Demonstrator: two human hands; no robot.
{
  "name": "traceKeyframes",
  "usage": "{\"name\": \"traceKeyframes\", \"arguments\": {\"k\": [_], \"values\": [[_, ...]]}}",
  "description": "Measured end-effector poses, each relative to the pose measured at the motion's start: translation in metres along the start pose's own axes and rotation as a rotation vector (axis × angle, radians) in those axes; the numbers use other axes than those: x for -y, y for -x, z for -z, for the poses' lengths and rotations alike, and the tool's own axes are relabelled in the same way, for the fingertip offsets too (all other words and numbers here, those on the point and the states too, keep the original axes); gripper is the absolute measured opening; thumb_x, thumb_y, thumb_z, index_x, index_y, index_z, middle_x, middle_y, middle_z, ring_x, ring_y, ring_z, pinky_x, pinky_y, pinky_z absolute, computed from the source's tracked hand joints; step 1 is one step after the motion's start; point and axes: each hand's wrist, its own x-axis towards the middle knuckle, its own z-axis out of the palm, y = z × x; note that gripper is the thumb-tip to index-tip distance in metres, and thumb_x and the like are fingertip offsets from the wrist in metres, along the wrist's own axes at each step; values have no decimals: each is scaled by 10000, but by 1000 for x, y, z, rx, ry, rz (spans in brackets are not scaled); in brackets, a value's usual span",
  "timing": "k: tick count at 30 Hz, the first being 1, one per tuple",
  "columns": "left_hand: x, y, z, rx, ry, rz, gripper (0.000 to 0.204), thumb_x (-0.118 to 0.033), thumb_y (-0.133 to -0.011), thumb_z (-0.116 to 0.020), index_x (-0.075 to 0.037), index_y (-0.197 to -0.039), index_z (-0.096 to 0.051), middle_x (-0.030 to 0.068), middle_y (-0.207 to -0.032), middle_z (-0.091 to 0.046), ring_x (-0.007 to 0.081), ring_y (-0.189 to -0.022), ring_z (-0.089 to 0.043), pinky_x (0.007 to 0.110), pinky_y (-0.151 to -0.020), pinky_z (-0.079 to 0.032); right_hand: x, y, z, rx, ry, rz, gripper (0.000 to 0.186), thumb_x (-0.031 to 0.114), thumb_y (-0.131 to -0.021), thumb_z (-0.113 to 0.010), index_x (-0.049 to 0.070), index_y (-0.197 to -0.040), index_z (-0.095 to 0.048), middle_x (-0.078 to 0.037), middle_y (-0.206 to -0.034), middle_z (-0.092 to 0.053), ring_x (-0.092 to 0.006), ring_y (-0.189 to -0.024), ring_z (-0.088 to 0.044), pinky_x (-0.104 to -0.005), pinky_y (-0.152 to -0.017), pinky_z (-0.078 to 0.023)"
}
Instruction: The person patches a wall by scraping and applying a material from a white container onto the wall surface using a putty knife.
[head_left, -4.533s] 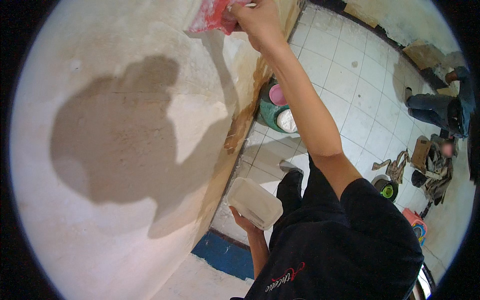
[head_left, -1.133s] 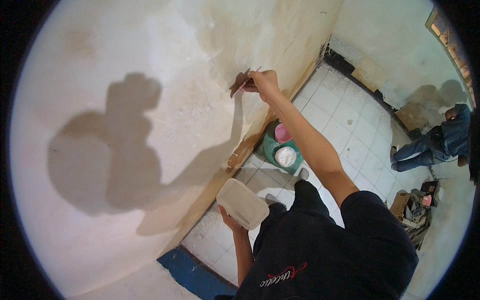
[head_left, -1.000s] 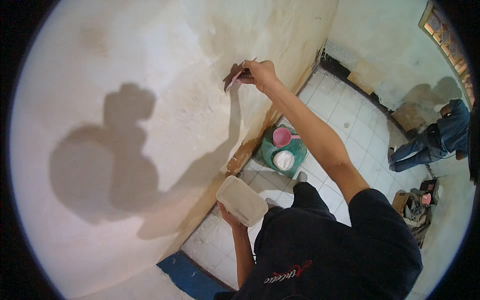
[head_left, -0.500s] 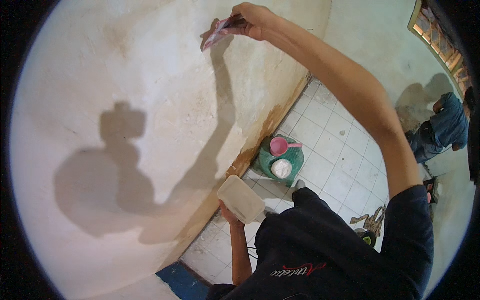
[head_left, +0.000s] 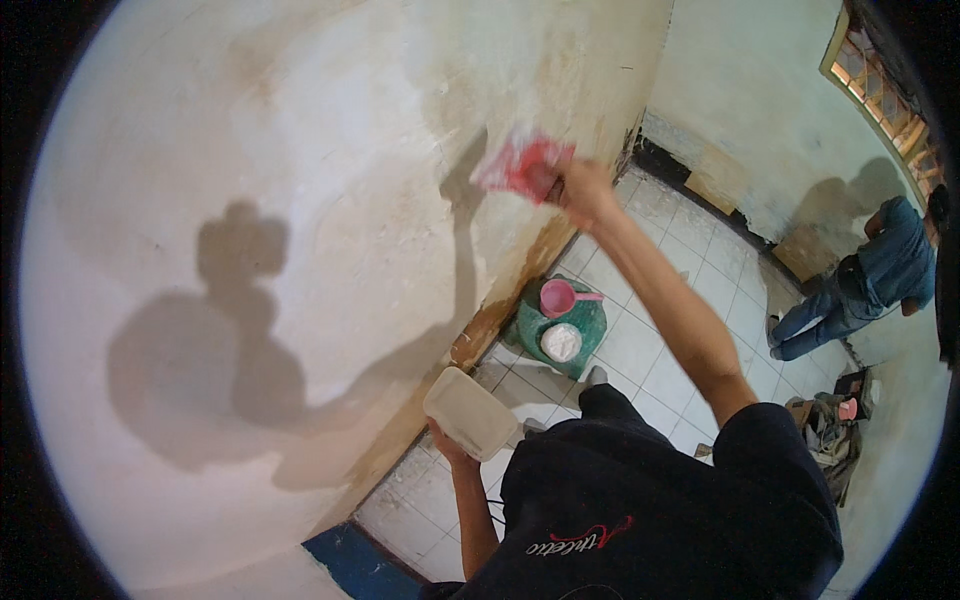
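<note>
My right hand [head_left: 588, 195] is closed on a red, flat-bladed putty scraper [head_left: 522, 168] smeared with white and blurred by motion. It is held out near the patchy, off-white wall [head_left: 350, 200]; whether the blade touches it I cannot tell. Lower down, close to my body, my left hand [head_left: 452, 446] grips a pale rectangular plastic tub [head_left: 470, 412] by its side, fingers partly hidden beneath. The tub is tilted, and its inside looks pale with some residue toward the near edge.
On the tiled floor [head_left: 655, 285] by the wall's foot, a green stool [head_left: 592, 322] bears a pink dipper [head_left: 557, 297] and a round container of white material [head_left: 561, 343]. At far right stands another person [head_left: 885, 265] near a wall. A cluttered heap [head_left: 832, 430] lies at right.
My right hand has come down from high on the wall, bringing the scraper toward me and slightly right. The left hand and tub have shifted slightly down and left.
</note>
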Motion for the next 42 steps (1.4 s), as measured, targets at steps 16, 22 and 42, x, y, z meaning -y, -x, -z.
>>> {"name": "traceKeyframes", "arguments": {"k": [16,22,42], "values": [[2,1,32,-12,34,-41,599,-506,-1009,-306,-62,-1401,-396,151,-1326,-514,323,-1171,-547,474,-967,-489,24,-93,-101,121,18,-112,212,-73,-885,-426,-255,-993,-415,-318,-986,-546,-418,-809,-656,-450,-671,-632],[-4,-4,-3,-85,9,18,587,-497,-1005,-320,-54,-1373,-437,153,-1263,-567,321,-1103,-602,464,-905,-531,73,-37,-85,209,-82,13,210,13,-944,-428,-140,-1060,-514,-214,-1037,-600,-302,-928,-638,-420,-898,-566],[2,-61,-226,284,194,228,621,-546,-997,-337,-85,-1408,-401,117,-1306,-549,258,-1157,-574,410,-1002,-466,71,89,26,202,993,40,228,55,-921,-577,-61,-1117,-555,-101,-705,-629,-106,-612,-584,-263,-543,-458]]}}
